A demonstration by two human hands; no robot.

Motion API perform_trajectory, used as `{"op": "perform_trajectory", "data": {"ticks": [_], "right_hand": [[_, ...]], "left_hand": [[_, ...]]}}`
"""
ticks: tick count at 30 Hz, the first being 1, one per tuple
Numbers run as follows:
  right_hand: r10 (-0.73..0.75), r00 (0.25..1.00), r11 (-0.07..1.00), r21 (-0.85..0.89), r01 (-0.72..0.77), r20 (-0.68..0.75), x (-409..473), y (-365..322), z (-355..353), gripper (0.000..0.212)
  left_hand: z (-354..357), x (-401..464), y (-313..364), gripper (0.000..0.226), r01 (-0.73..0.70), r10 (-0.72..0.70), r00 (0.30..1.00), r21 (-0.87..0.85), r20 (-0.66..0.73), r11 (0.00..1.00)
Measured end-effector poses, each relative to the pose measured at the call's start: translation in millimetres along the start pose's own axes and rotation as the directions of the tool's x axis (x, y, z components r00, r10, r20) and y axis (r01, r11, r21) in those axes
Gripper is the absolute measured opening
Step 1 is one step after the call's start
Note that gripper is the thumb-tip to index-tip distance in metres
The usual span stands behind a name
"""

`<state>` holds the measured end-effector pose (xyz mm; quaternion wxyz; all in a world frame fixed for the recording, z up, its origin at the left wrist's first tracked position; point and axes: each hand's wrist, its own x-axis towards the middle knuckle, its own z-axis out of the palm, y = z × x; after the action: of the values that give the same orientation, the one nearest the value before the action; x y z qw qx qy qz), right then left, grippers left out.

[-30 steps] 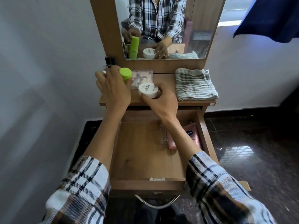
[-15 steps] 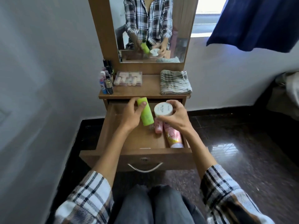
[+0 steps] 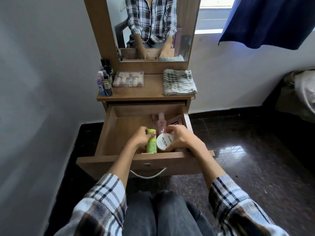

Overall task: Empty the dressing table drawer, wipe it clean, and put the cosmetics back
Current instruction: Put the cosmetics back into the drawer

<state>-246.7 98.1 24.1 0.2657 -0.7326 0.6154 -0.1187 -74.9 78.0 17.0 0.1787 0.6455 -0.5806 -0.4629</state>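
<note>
Head view: inside the open drawer, left hand grips a green bottle; right hand, fingers curled, holds a white nail-polish jar.

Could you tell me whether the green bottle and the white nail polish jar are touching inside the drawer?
Cannot tell: in the head view, green bottle and white jar sit side by side with no plain gap.

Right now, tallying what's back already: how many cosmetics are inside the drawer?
5 visible: green bottle in the left hand, white jar in the right hand, pink bottle, purple-labelled tube, small item at the back. More may be hidden.
</note>
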Motion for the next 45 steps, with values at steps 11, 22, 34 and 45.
{"op": "perform_trajectory", "data": {"ticks": [11, 22, 34, 45], "right_hand": [[-0.042, 0.990, 0.995, -0.084, 0.053, 0.132, 3.6, -4.9, 0.4, 0.066], [-0.007, 0.969, 0.991, -0.127, 0.040, 0.247, 12.0, -7.9, 1.1, 0.053], [-0.042, 0.982, 0.976, -0.201, 0.080, 0.184, 13.7, -3.0, 9.5, 0.038], [-0.043, 0.999, 0.999, -0.023, 0.044, 0.018, 15.4, 3.1, 15.3, 0.027]], "left_hand": [[-1.6, 3.2, -5.0, 0.039, 0.125, -0.127, 0.986, 0.032, 0.104, 0.992], [-1.3, 6.0, -4.8, 0.044, 0.100, -0.114, 0.984, 0.108, 0.134, 0.989], [9.6, 9.8, -8.1, 0.031, -0.074, 0.076, 0.997, 0.146, -0.010, 0.987], [13.5, 21.4, -17.1, 0.033, -0.040, 0.066, 0.991, 0.209, -0.120, 0.977]]}}
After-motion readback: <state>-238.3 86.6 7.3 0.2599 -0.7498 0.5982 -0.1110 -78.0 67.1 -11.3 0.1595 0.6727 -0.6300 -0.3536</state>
